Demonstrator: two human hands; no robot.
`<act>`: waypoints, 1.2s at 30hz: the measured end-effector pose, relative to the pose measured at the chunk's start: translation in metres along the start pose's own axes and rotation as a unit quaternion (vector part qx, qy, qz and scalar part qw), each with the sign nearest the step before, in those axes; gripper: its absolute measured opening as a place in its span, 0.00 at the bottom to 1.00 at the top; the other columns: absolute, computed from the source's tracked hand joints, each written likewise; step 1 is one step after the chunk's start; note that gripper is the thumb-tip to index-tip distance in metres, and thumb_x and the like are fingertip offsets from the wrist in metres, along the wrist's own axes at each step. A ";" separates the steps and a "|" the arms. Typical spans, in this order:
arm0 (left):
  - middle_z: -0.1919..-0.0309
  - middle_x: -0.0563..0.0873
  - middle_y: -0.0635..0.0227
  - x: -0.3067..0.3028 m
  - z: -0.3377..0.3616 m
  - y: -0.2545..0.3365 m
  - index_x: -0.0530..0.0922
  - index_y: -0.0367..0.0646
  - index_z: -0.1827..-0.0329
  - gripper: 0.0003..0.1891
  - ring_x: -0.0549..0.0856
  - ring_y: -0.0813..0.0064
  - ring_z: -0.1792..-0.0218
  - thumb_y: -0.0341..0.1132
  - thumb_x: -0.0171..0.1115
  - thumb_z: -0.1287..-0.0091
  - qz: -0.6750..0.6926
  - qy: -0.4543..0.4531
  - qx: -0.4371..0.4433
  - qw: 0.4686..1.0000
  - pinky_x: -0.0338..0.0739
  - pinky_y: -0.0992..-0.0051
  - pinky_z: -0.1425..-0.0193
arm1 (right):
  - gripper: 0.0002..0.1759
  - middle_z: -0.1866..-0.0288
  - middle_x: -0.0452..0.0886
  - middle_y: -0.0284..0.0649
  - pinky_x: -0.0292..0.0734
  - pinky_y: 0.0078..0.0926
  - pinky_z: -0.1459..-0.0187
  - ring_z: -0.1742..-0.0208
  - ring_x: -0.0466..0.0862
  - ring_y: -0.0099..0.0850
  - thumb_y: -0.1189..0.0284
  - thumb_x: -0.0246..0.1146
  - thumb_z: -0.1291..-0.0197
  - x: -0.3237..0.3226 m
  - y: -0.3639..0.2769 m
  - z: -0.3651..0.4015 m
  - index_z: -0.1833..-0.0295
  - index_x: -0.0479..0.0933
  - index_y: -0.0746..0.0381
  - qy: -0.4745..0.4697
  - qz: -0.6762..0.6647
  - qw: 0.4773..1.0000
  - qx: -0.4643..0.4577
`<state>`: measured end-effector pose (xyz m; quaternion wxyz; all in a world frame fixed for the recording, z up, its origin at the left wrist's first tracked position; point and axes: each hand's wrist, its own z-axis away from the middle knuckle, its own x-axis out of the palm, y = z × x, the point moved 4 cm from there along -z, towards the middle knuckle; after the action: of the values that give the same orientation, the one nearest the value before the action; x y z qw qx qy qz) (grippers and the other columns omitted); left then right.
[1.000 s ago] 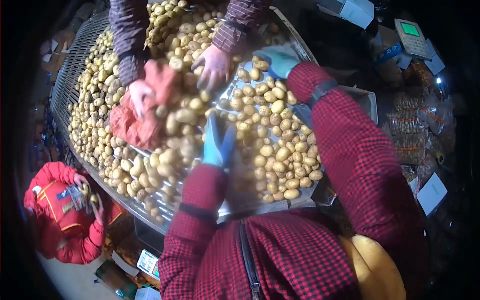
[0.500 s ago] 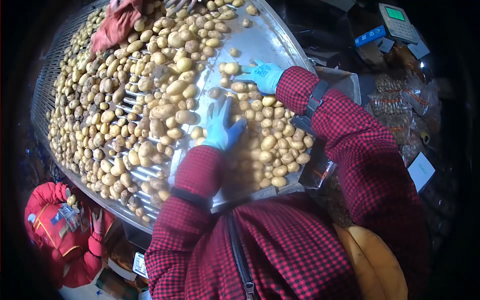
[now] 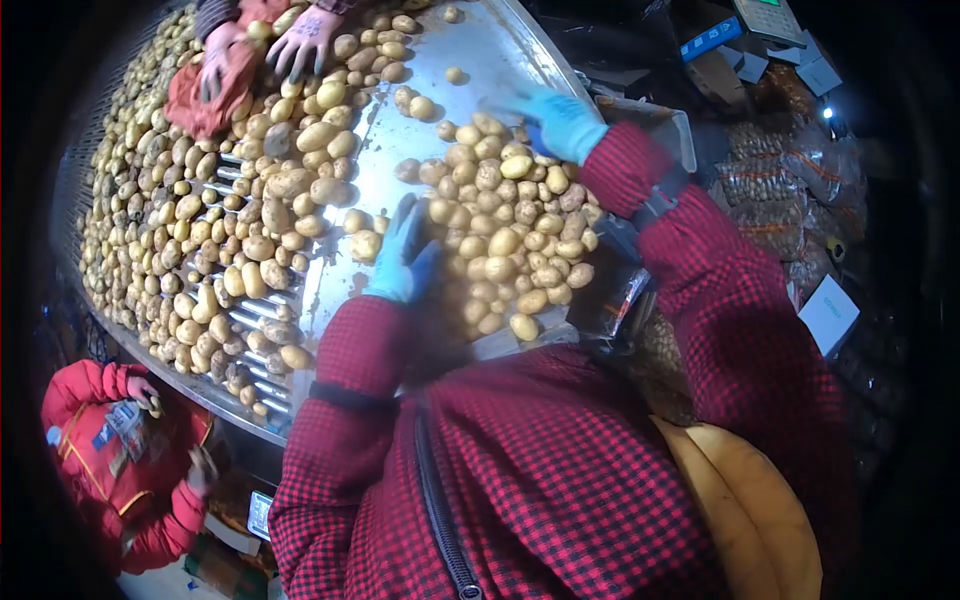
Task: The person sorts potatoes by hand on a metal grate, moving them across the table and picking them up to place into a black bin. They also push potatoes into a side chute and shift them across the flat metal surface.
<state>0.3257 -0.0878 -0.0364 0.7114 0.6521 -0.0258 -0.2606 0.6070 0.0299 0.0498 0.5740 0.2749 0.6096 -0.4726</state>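
My left hand [image 3: 402,258], in a light blue glove, lies at the left edge of a pile of potatoes [image 3: 505,240], fingers stretched out over the metal surface [image 3: 420,128]. Nothing shows in its grip. Beside it on the left are a few loose potatoes [image 3: 364,243]. My right hand [image 3: 558,122], gloved in the same blue, is at the pile's upper right edge; its fingers are stretched out but blurred. A wide spread of potatoes [image 3: 170,235] covers the slatted part of the table to the left.
Two pink-gloved hands [image 3: 302,42] of a co-worker are at the top left, by a pink cloth [image 3: 208,92]. A person in red [image 3: 120,450] is at the lower left. Bagged potatoes [image 3: 765,190], a white box [image 3: 829,315] and a scale [image 3: 768,18] are at the right.
The pile between my hands has spread upward, with more potatoes near my right hand. The co-worker's pink-gloved hands have come further into view. The whole view has shifted slightly.
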 end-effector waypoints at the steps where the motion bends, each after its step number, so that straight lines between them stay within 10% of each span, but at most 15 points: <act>1: 0.20 0.57 0.50 -0.003 0.002 0.003 0.62 0.43 0.21 0.35 0.60 0.54 0.21 0.29 0.63 0.33 -0.050 0.014 0.025 0.998 0.60 0.62 0.20 | 0.34 0.25 0.70 0.37 0.79 0.38 0.38 0.37 0.81 0.42 0.76 0.61 0.40 0.004 0.018 0.016 0.29 0.72 0.36 0.063 -0.046 0.997 0.003; 4: 0.20 0.57 0.50 -0.003 0.000 0.008 0.63 0.45 0.21 0.35 0.60 0.53 0.21 0.29 0.63 0.33 -0.069 0.023 0.009 0.997 0.61 0.61 0.20 | 0.19 0.51 0.87 0.41 0.81 0.40 0.46 0.52 0.87 0.44 0.72 0.59 0.37 -0.009 0.007 0.072 0.43 0.84 0.45 0.138 -0.156 0.978 0.000; 7: 0.20 0.58 0.50 -0.001 -0.003 0.000 0.64 0.49 0.21 0.35 0.60 0.51 0.21 0.28 0.63 0.34 -0.105 0.015 0.011 0.994 0.61 0.60 0.20 | 0.18 0.61 0.86 0.39 0.83 0.40 0.57 0.57 0.88 0.38 0.71 0.58 0.37 0.005 -0.048 0.108 0.43 0.82 0.45 -0.090 -0.070 0.993 -0.008; 10: 0.19 0.56 0.55 -0.002 -0.002 0.003 0.63 0.49 0.21 0.36 0.58 0.57 0.20 0.25 0.62 0.33 -0.097 0.006 -0.007 0.995 0.59 0.62 0.20 | 0.22 0.45 0.81 0.39 0.84 0.41 0.57 0.51 0.87 0.38 0.70 0.60 0.38 0.049 -0.085 0.109 0.37 0.76 0.44 -0.060 0.028 0.996 -0.063; 18: 0.23 0.62 0.48 0.003 0.009 0.020 0.68 0.43 0.25 0.30 0.66 0.48 0.26 0.29 0.62 0.32 -0.099 0.086 0.041 0.991 0.65 0.56 0.23 | 0.18 0.46 0.82 0.35 0.82 0.42 0.57 0.46 0.85 0.37 0.68 0.64 0.39 0.067 -0.126 0.069 0.42 0.80 0.53 -0.230 0.155 0.959 -0.049; 21: 0.30 0.71 0.44 0.020 0.024 0.088 0.75 0.41 0.33 0.24 0.69 0.39 0.30 0.33 0.66 0.33 -0.349 0.137 0.171 0.911 0.66 0.48 0.27 | 0.23 0.40 0.81 0.38 0.81 0.44 0.49 0.42 0.85 0.40 0.65 0.68 0.41 0.068 -0.110 0.067 0.39 0.80 0.49 -0.163 0.005 0.987 0.005; 23: 0.27 0.69 0.52 0.041 0.037 0.106 0.77 0.45 0.38 0.23 0.67 0.42 0.28 0.41 0.66 0.34 -0.395 0.012 0.214 0.893 0.65 0.43 0.27 | 0.24 0.41 0.83 0.41 0.81 0.41 0.45 0.43 0.85 0.43 0.64 0.69 0.42 0.054 -0.092 0.081 0.38 0.79 0.47 -0.079 -0.158 0.983 0.055; 27: 0.22 0.62 0.58 0.072 0.059 0.088 0.76 0.60 0.32 0.27 0.59 0.43 0.22 0.48 0.65 0.36 -0.465 -0.229 0.224 0.825 0.52 0.36 0.23 | 0.26 0.58 0.86 0.38 0.82 0.29 0.55 0.60 0.84 0.28 0.69 0.78 0.46 0.044 -0.003 0.131 0.43 0.80 0.64 0.214 -0.457 0.825 0.255; 32: 0.21 0.59 0.53 0.028 0.009 0.066 0.67 0.72 0.25 0.29 0.57 0.44 0.22 0.56 0.59 0.31 -0.553 -0.067 0.081 0.827 0.44 0.38 0.19 | 0.21 0.63 0.83 0.34 0.74 0.19 0.77 0.70 0.80 0.21 0.60 0.70 0.36 0.045 0.066 0.208 0.47 0.79 0.63 0.248 -0.576 0.678 0.384; 36: 0.23 0.63 0.50 -0.014 0.006 0.039 0.65 0.65 0.22 0.32 0.59 0.43 0.22 0.49 0.59 0.30 -0.517 -0.023 0.001 0.856 0.49 0.46 0.19 | 0.21 0.61 0.83 0.34 0.74 0.22 0.76 0.69 0.80 0.21 0.62 0.73 0.40 0.086 0.040 0.232 0.47 0.77 0.61 0.191 -0.551 0.698 0.416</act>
<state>0.3248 -0.0874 0.0057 0.4724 0.5663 0.2984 -0.6059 0.7272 -0.1786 -0.0189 -0.0909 0.1849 0.4899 -0.8471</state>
